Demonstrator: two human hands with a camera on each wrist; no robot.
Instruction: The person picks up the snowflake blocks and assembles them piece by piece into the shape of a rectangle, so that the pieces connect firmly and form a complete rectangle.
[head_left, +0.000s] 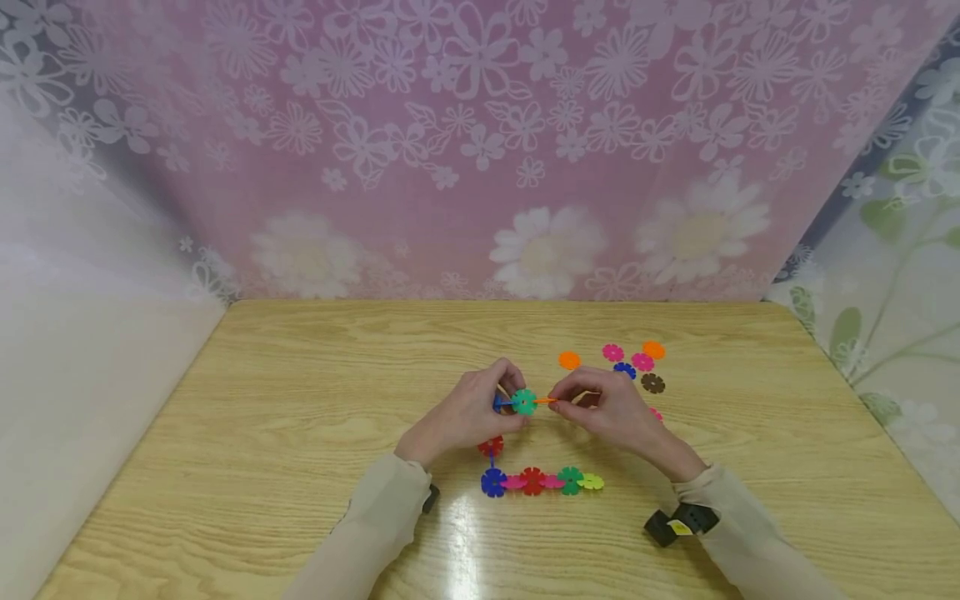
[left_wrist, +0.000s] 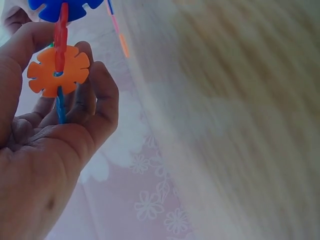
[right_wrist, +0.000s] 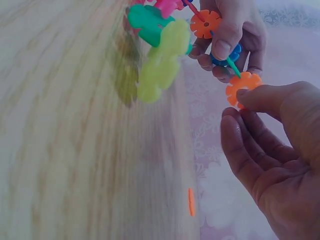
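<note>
A chain of slotted plastic flower discs runs from a yellow disc [head_left: 592, 482] along the table to a blue disc [head_left: 493, 483], then turns up through a red disc [head_left: 491, 447] to the left hand [head_left: 471, 408]. That hand's thumb and fingers grip the chain near its raised end, around a green disc [head_left: 524, 402]. An orange disc [right_wrist: 250, 80] is pinched between thumb and fingertips of the right hand [head_left: 617, 410], its edge meeting the green one. In the left wrist view, another orange disc [left_wrist: 50, 75] of the chain lies before the left palm.
Loose discs lie beyond the right hand: an orange one [head_left: 569, 360], a pink one [head_left: 612, 352], a brown one [head_left: 653, 383] and several others. A flowered pink curtain [head_left: 480, 167] hangs behind the wooden table [head_left: 300, 358]. Cameras are strapped to the wrists.
</note>
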